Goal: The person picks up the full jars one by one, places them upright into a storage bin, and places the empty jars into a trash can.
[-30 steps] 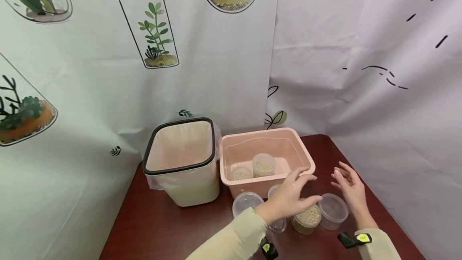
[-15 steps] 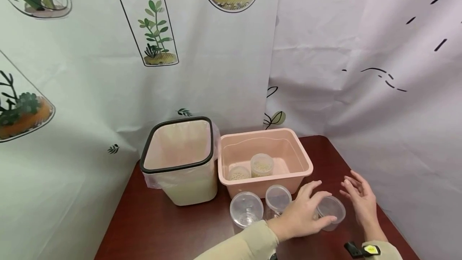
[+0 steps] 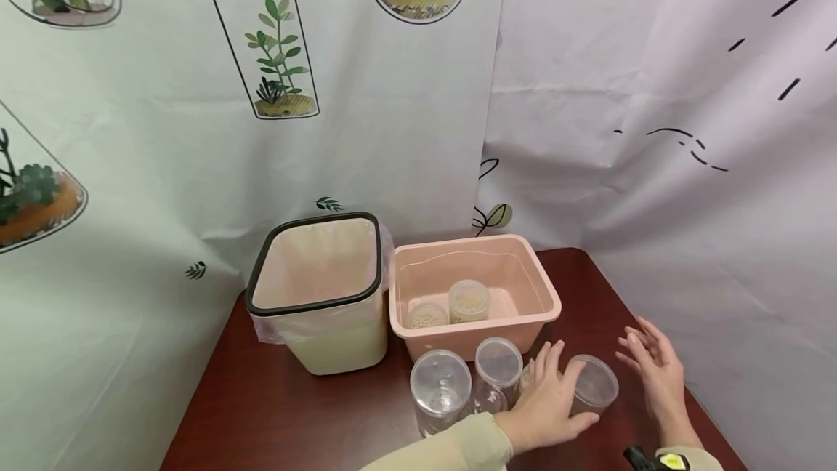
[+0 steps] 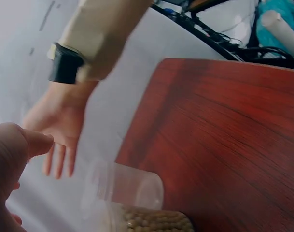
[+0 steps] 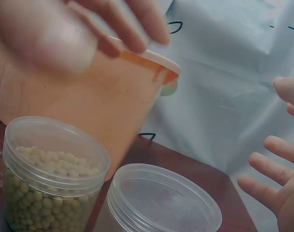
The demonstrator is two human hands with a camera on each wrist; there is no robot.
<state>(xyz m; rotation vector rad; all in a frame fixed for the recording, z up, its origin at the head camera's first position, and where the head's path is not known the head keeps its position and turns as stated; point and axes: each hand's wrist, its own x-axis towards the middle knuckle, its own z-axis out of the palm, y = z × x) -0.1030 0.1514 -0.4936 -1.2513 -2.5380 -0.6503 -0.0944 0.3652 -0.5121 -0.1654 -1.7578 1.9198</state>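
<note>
My left hand (image 3: 546, 405) is spread above the jars, fingers extended, holding nothing. Below it, mostly hidden in the head view, stands a lidded clear jar of pale round beans (image 5: 52, 193). Beside that jar, to the right, is a clear jar (image 3: 595, 384) with no beans showing inside. My right hand (image 3: 662, 380) hovers to the right of this jar, fingers loosely bent and apart from it. In the left wrist view the thumb of my left hand shows at the left edge, with my right hand (image 4: 62, 128) beyond.
Two more clear lidded jars, a wide one (image 3: 441, 384) and a narrower one (image 3: 499, 363), stand left of my left hand. Behind them is a pink basin (image 3: 474, 329) containing two bean jars (image 3: 469, 302). A lined waste bin (image 3: 340, 344) stands left of the basin on the red-brown table (image 3: 294, 420).
My left hand has moved right and nearer to me, now covering the bean jar in the head view. My right hand has shifted slightly right and nearer. The jars stay on the table.
</note>
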